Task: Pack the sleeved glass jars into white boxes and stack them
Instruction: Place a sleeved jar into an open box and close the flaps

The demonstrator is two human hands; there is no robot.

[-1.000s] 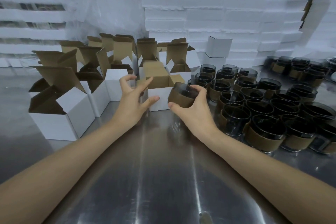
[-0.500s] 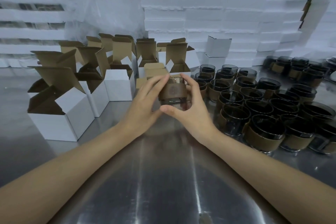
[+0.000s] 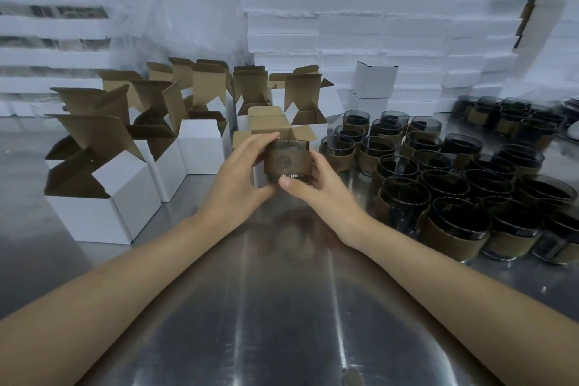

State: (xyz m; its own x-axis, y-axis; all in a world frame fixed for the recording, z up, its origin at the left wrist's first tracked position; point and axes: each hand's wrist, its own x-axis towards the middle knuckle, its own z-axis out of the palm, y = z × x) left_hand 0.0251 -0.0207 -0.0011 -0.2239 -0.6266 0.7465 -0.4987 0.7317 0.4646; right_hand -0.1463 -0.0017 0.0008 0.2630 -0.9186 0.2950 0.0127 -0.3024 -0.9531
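A dark glass jar [image 3: 286, 161] with a brown sleeve stands upright between both hands at the centre of the metal table [image 3: 282, 323]. My left hand [image 3: 241, 172] grips its left side, fingers curled over the rim. My right hand [image 3: 316, 185] holds its right side, thumb across the jar's base at the front. Directly behind the jar stands an open white box [image 3: 269, 122] with its brown flaps raised; its lower body is hidden by the jar and hands.
Several open white boxes [image 3: 103, 191] with brown flaps stand at the left and back. Many sleeved jars [image 3: 454, 197] crowd the right side. Two closed white boxes [image 3: 374, 84] sit stacked behind them. White box stacks [image 3: 376, 25] and a plastic bag [image 3: 188, 9] line the back.
The right hand swung the jar from the right to in front of the open box and turned it upright. The left hand left the box and took the jar's left side.
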